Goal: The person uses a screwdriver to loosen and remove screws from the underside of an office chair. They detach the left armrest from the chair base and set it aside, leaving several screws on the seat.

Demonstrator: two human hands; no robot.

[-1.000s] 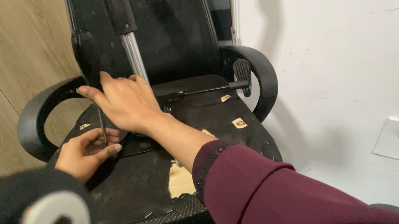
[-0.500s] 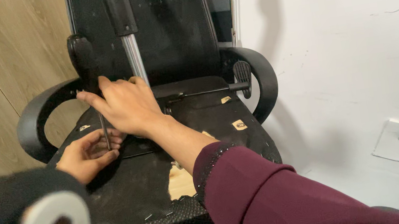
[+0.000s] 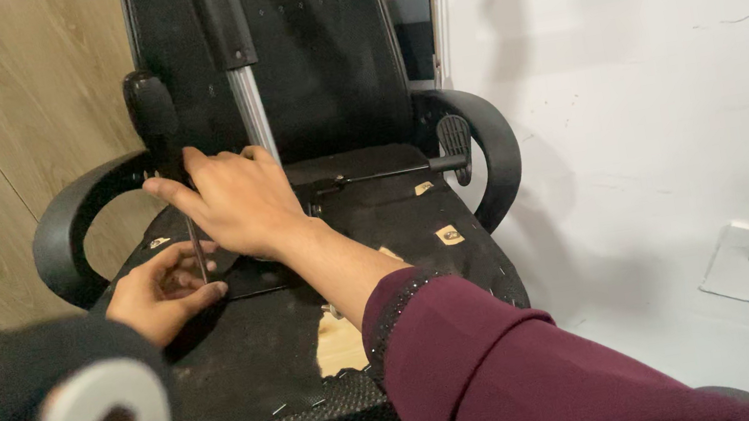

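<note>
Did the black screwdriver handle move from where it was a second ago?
Yes. The screwdriver handle has tipped a little to the left, farther from the silver chair post. The right hand holds it; the left hand steadies the shaft.

Black-handled screwdriver (image 3: pixel 156 124) — upright, tip on seat
</note>
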